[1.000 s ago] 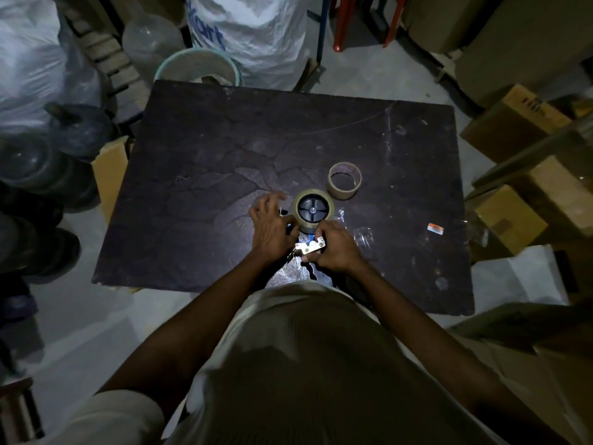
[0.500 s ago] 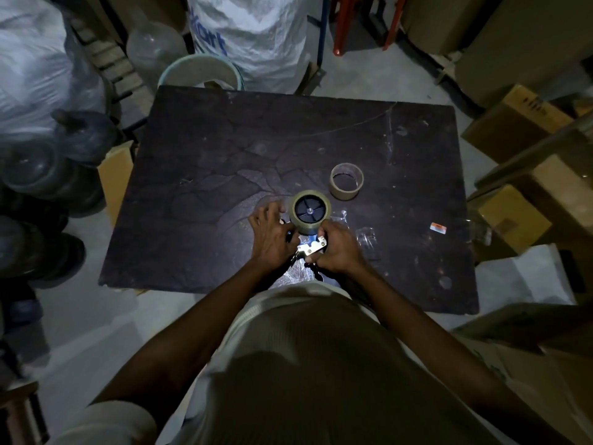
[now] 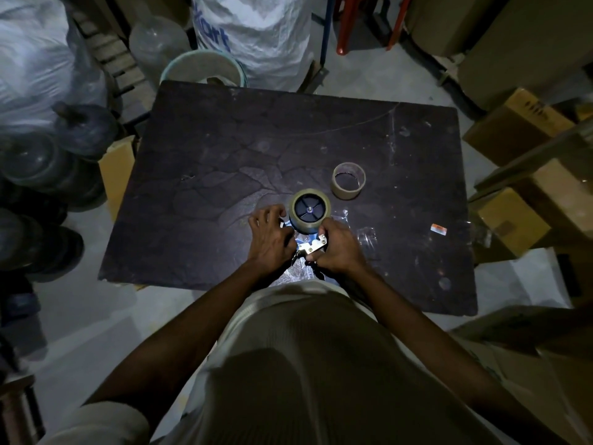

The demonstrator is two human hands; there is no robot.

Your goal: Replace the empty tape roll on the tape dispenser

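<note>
A hand-held tape dispenser (image 3: 309, 245) with a blue body and a metal front plate is held over the near middle of the dark table (image 3: 224, 155). A full brownish tape roll (image 3: 310, 211) sits on its black hub. My left hand (image 3: 271, 239) grips the dispenser's left side just below the roll. My right hand (image 3: 337, 248) holds the metal plate end on the right. The empty cardboard tape core (image 3: 348, 180) stands on the table, up and to the right of the roll, apart from both hands.
Crumpled clear film (image 3: 365, 234) and a small orange label (image 3: 438, 229) lie right of my hands. Cardboard boxes (image 3: 513, 220) crowd the table's right side. Water jugs (image 3: 41, 162) stand at the left; a bucket (image 3: 202, 67) and a white sack (image 3: 256, 33) behind.
The dispenser with the roll has tilted up slightly between my hands. Both hands stay on it in nearly the same place. The empty core has not moved.
</note>
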